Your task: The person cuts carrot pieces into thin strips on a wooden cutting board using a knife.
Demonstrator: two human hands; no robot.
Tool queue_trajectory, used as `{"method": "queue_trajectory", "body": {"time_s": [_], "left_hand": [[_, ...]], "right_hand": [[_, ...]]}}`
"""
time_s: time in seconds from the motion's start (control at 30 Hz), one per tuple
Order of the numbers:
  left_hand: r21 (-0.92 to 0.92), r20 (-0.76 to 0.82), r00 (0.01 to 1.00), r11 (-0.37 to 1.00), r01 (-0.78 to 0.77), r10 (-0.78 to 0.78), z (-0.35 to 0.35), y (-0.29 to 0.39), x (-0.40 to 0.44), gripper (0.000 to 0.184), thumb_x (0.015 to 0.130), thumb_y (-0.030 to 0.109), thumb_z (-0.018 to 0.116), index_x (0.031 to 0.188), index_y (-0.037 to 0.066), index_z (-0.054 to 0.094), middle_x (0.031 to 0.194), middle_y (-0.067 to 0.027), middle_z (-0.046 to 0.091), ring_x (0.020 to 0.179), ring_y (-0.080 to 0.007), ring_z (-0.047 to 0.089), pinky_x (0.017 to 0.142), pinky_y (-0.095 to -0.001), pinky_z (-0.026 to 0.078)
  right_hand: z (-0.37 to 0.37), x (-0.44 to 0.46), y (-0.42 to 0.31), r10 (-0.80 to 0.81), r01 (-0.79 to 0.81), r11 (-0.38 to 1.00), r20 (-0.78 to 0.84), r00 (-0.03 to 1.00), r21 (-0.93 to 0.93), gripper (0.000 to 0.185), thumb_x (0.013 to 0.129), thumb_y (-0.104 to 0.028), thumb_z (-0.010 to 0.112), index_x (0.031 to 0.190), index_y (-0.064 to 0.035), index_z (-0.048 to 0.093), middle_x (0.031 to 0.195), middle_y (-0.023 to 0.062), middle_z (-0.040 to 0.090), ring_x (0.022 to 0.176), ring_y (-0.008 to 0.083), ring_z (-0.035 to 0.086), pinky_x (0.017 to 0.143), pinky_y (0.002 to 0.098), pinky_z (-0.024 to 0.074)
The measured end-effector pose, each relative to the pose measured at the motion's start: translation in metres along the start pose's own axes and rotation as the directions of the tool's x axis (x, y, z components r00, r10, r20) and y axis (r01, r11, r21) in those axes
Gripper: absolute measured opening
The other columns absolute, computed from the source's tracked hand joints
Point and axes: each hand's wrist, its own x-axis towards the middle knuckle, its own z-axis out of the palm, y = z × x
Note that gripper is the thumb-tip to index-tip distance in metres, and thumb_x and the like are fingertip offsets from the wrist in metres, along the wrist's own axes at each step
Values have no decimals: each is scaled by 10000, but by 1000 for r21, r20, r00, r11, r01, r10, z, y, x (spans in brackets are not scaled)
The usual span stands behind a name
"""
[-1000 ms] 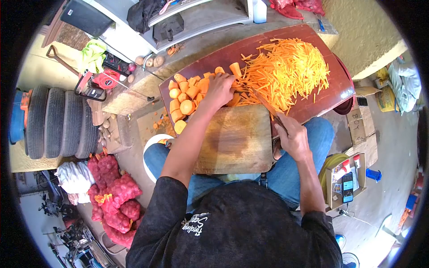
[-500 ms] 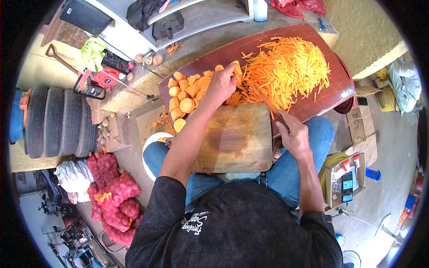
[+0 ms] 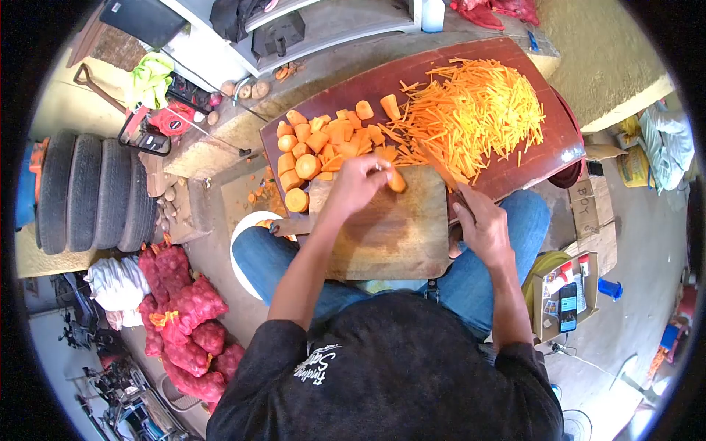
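Note:
My left hand (image 3: 358, 185) is over the top edge of the wooden cutting board (image 3: 375, 242), its fingers closed on a carrot piece (image 3: 396, 181). In my right hand (image 3: 483, 226) is a knife (image 3: 441, 167), held by its handle, with the blade pointing up and left along the edge of the carrot strips. A large heap of carrot strips (image 3: 478, 110) covers the right part of the red-brown table (image 3: 544, 151). Cut carrot chunks (image 3: 307, 166) lie in a group on the left part. One carrot chunk (image 3: 390, 107) sits apart between the two groups.
The board rests across my lap against the table. Red net sacks (image 3: 187, 309) and stacked tyres (image 3: 88, 195) are on the left. To my right, a small box (image 3: 548, 309) holds a phone (image 3: 568, 307). A grey shelf (image 3: 346, 37) stands behind the table.
My left hand has moved down from the table's far side to the board and now has a carrot piece there. The chunk it was at stands released. My right hand has barely moved.

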Motion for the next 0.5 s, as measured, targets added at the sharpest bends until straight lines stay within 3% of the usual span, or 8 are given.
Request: {"method": "queue_trajectory", "body": {"time_s": [0.1, 0.2, 0.23, 0.33, 0.5], "left_hand": [[-89, -70, 997, 996, -32, 26, 25, -16, -51, 137, 948, 75, 815, 1065, 7, 794, 850, -166, 737, 784, -283, 722, 722, -399, 540], [187, -182, 959, 965, -183, 217, 29, -21, -74, 131, 918, 80, 821, 1030, 24, 783, 881, -193, 670, 851, -395, 664, 764, -475, 515], [159, -270, 930, 964, -213, 250, 35, -17, -77, 141, 891, 82, 821, 1019, 46, 774, 881, -171, 617, 860, -410, 606, 765, -513, 482], [301, -250, 854, 875, -379, 456, 39, -18, -82, 190, 910, 74, 827, 1089, 31, 781, 988, -163, 674, 916, -384, 634, 786, -489, 485], [420, -188, 876, 842, -337, 445, 45, -16, -89, 239, 832, 80, 794, 1067, 43, 786, 1012, -158, 613, 998, -381, 595, 835, -489, 446]], "right_hand": [[-6, -9, -35, 96, -116, 976, 117, 989, 186, 412, 977, -70, 785, 1365, 39, 706, 1210, 267, 784, 1099, 435, 781, 939, 476, 640], [-5, -16, -54, 22, -73, 978, 245, 969, 198, 424, 985, -68, 767, 1385, 45, 684, 1232, 286, 766, 1106, 458, 767, 935, 489, 635], [-7, -15, -63, 31, -79, 982, 272, 962, 169, 434, 1003, -74, 743, 1413, 37, 653, 1203, 292, 755, 1077, 480, 754, 899, 526, 629], [-10, -11, -75, 40, -72, 994, 338, 940, 82, 446, 1017, -91, 728, 1434, 27, 619, 1155, 290, 750, 1042, 497, 742, 865, 558, 621], [-11, -4, -83, 46, -59, 998, 405, 913, 18, 426, 1035, -112, 709, 1427, 13, 598, 1126, 291, 743, 1003, 513, 732, 836, 573, 614]]}}
